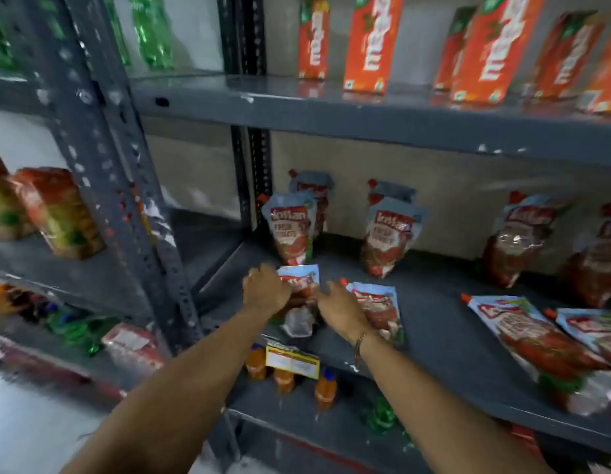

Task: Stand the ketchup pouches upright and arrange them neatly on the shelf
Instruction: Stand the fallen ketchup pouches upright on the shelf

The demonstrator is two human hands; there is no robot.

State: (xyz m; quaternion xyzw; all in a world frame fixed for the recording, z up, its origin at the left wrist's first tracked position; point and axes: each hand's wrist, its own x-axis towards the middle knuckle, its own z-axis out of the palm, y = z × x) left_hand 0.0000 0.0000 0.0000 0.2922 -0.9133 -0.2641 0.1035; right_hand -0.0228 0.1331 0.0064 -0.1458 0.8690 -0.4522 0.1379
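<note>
Ketchup pouches with red spouts sit on the grey middle shelf (444, 336). Several stand upright along the back, among them one at the left (292, 234), one in the middle (388, 237) and one to the right (516, 241). My left hand (264, 290) and my right hand (340, 307) both hold a pouch (302, 285) near the shelf's front left, lifted partly up. Another pouch (379, 309) lies flat just under and right of my right hand. Two more pouches (536, 340) lie flat at the front right.
Orange juice cartons (370, 42) stand on the shelf above. Small orange bottles (283, 379) and a yellow price tag (292, 362) are below the front edge. A grey perforated upright (126, 186) separates a left rack holding packets and green bottles.
</note>
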